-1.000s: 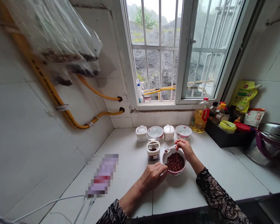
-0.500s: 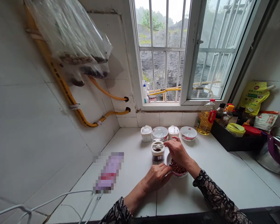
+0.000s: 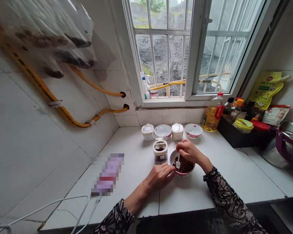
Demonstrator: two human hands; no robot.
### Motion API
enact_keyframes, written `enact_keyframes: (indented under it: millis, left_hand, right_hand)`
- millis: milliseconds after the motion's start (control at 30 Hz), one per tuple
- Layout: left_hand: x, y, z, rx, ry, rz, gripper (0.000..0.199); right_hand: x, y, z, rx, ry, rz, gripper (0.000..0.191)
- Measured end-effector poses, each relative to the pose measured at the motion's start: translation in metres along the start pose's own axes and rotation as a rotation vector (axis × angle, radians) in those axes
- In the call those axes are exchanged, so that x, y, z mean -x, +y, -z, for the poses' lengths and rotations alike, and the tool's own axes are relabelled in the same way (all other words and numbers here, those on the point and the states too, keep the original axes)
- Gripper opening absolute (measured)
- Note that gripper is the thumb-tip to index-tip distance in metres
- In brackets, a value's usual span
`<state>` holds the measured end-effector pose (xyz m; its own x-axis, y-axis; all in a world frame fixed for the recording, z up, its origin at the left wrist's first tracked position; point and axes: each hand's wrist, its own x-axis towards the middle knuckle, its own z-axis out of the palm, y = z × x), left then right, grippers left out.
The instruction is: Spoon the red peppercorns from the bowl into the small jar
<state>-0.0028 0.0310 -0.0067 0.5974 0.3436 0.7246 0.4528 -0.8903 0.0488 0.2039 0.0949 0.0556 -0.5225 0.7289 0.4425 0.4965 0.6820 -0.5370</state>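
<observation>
My right hand [image 3: 188, 151] pinches the handle of a small white spoon [image 3: 178, 164], whose scoop is in a bowl [image 3: 183, 174] of dark reddish-brown bits. At the bowl's left rim, the fingers of my left hand [image 3: 160, 176] close on its edge. Just left of the bowl stands a clear jar [image 3: 160, 152] with a white rim, its lid raised, with dark bits inside.
Behind the jar are two white lidded containers [image 3: 147, 132] [image 3: 177, 131] and two bowls [image 3: 162, 131] [image 3: 193, 130]. An oil bottle [image 3: 211, 115] and a black seasoning box [image 3: 230, 133] stand at right, beside a pot [image 3: 283, 146]. A blurred purple item [image 3: 107, 175] lies left.
My right hand has moved the spoon from above the jar's mouth down into the bowl. My left hand stays at the bowl's rim. The view has tilted downward and shifted right.
</observation>
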Motion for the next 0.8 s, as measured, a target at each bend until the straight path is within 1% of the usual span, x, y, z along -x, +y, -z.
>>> enact_keyframes:
  millis: [100, 200, 267, 367, 467, 533, 600, 667, 700, 767, 800]
  left_hand:
    - [0.000, 0.000, 0.001, -0.012, -0.004, -0.005, 0.012]
    - [0.000, 0.000, 0.002, -0.018, -0.010, -0.008, 0.012]
    - [0.001, 0.000, 0.002, -0.014, -0.016, -0.004, 0.012]
    - [0.001, 0.000, 0.002, -0.005, -0.015, -0.005, 0.013]
    - [0.002, 0.000, 0.002, 0.003, -0.018, -0.007, 0.012]
    - [0.003, -0.001, 0.001, 0.006, -0.018, -0.001, 0.011]
    - [0.004, -0.001, 0.001, 0.011, -0.020, 0.007, 0.011]
    - [0.004, -0.001, 0.000, 0.014, -0.026, 0.014, 0.012]
    - [0.005, -0.001, 0.000, 0.013, -0.030, 0.017, 0.012]
    - [0.005, -0.001, 0.001, 0.009, -0.038, 0.020, 0.013]
    - [0.005, -0.001, 0.001, 0.008, -0.041, 0.020, 0.013]
  right_hand:
    - [-0.001, -0.002, -0.008, -0.113, -0.099, -0.049, 0.021]
    - [-0.001, -0.002, -0.009, -0.266, -0.166, -0.144, 0.020]
    - [-0.001, 0.001, -0.007, -0.360, -0.168, -0.221, 0.019]
    - [-0.002, 0.007, -0.002, -0.462, -0.138, -0.331, 0.016]
    - [-0.003, 0.013, 0.002, -0.463, -0.110, -0.386, 0.017]
    - [-0.004, 0.013, 0.004, -0.365, -0.083, -0.335, 0.018]
    - [-0.003, 0.010, 0.005, -0.241, -0.072, -0.217, 0.018]
    - [-0.002, 0.004, 0.004, -0.176, -0.105, -0.108, 0.020]
    - [-0.002, 0.002, 0.004, -0.177, -0.133, -0.078, 0.021]
    - [-0.001, -0.001, 0.002, -0.229, -0.190, -0.076, 0.022]
    - [-0.001, -0.001, 0.001, -0.266, -0.205, -0.102, 0.021]
